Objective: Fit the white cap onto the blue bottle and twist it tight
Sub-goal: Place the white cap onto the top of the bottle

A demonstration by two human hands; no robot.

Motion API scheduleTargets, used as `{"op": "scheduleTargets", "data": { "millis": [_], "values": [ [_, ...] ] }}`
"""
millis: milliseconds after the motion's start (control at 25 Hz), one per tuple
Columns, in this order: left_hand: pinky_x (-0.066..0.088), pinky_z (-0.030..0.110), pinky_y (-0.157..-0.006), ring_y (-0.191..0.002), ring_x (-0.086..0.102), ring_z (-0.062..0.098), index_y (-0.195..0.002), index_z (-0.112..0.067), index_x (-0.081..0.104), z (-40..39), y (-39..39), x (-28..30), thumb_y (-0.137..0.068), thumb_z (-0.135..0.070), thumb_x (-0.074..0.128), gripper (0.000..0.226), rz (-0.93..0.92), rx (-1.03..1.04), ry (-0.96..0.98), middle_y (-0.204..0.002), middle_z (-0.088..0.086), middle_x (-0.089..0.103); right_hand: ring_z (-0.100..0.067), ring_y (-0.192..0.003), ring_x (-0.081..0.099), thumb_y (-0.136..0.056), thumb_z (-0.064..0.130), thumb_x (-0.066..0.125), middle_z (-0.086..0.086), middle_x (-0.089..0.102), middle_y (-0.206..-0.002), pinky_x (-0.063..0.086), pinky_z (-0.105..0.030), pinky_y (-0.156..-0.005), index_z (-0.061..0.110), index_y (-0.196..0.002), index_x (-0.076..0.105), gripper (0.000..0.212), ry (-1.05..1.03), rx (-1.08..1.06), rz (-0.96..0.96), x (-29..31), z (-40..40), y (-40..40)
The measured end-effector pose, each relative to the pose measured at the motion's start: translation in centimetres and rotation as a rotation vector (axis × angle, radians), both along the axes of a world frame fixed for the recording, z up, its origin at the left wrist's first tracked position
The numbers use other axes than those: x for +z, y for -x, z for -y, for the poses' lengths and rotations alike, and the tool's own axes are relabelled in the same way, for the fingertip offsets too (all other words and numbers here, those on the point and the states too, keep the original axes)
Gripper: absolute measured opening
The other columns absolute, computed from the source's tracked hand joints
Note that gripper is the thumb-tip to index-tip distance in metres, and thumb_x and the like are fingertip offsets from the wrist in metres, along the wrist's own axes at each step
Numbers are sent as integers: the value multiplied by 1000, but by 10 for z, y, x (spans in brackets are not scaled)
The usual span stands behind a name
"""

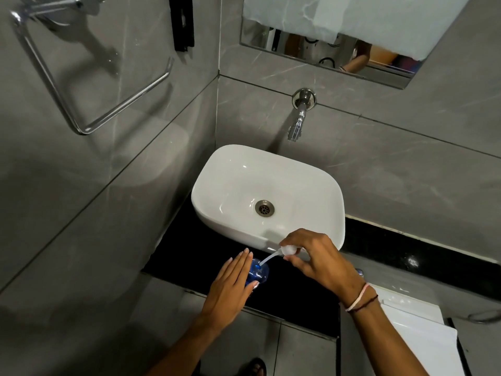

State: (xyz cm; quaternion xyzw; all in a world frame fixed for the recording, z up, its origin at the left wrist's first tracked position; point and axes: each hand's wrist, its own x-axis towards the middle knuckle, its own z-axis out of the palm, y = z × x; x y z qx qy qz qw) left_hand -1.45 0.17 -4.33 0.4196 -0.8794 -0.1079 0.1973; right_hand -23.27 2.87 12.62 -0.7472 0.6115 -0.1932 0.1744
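The blue bottle (259,272) stands on the black counter (292,291) in front of the basin, seen from above. My left hand (231,286) wraps its left side, thumb on the near side and fingers along the far side. My right hand (315,257) pinches the white cap (288,251) a little to the right of and above the bottle. A thin clear tube (268,258) hangs from the cap and slants down to the left, with its tip in the bottle's mouth. The cap itself is off the bottle's neck.
A white basin (217,169) sits on the counter just behind the hands, under a chrome wall tap (298,118). A chrome towel ring (81,104) hangs on the left wall. A white object (417,327) lies at the right. A mirror (325,50) hangs above.
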Motion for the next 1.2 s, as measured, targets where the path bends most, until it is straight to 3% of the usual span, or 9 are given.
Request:
{"op": "scheduleTargets", "data": {
  "millis": [200,320,560,720,800,920,1000,1120,1200],
  "values": [
    [29,44,-110,-138,45,22,-143,-5,46,2,4,0,-103,-48,21,64,24,1,33,-149,11,48,-18,-102,69,-90,14,73,0,74,-111,58,-37,-89,19,-108,72,19,-68,86,-96,-8,7,-16],
    [31,42,-110,-137,46,21,-142,-6,47,0,5,-3,-99,-46,36,61,-26,18,18,-149,10,49,-22,-106,69,-88,12,74,-3,75,-117,57,-35,-91,19,-118,68,31,-122,33,-144,-27,12,-30],
    [37,38,-112,-137,46,17,-143,-7,47,1,4,-10,-95,-40,54,59,-235,-6,-85,-150,7,47,-19,-102,67,-83,-1,73,-5,71,-115,50,-20,-85,11,-109,74,30,-207,26,-56,-49,25,-38],
    [38,36,-111,-136,46,16,-144,-8,46,2,3,-11,-97,-43,53,59,-272,-19,-109,-150,6,47,-21,-115,66,-83,0,72,-5,70,-126,54,-31,-99,13,-124,67,44,-215,43,-52,-58,29,-48],
    [36,35,-112,-137,45,15,-145,-9,44,2,4,-12,-98,-46,47,60,-296,-15,-118,-151,6,46,-17,-114,66,-81,2,76,-3,71,-125,55,-29,-100,15,-133,62,55,-237,-8,16,-61,28,-46],
    [29,34,-116,-137,45,16,-144,-8,46,2,4,-12,-101,-51,36,62,-299,-9,-95,-150,7,48,-16,-97,71,-82,2,79,-4,75,-108,61,-36,-89,11,-112,72,31,-244,-59,110,-68,22,-39],
    [29,36,-115,-137,45,17,-142,-7,48,2,3,-13,-101,-52,34,62,-282,-11,-71,-149,8,49,-16,-85,71,-81,17,85,-4,75,-94,61,-41,-79,10,-94,72,20,-213,-142,119,-73,18,-40],
    [28,40,-115,-139,43,20,-142,-6,48,3,3,-15,-103,-48,33,59,-250,-17,-34,-150,8,46,-10,-89,68,-69,38,92,3,72,-99,59,-27,-80,18,-103,68,46,-178,-247,161,-79,12,-40],
    [27,40,-116,-140,42,21,-142,-7,48,3,4,-15,-103,-48,33,59,-232,-13,-21,-151,8,45,-4,-103,66,-73,29,91,6,71,-111,55,-19,-92,21,-115,69,48,-171,-193,253,-85,8,-41]
  ]
}}
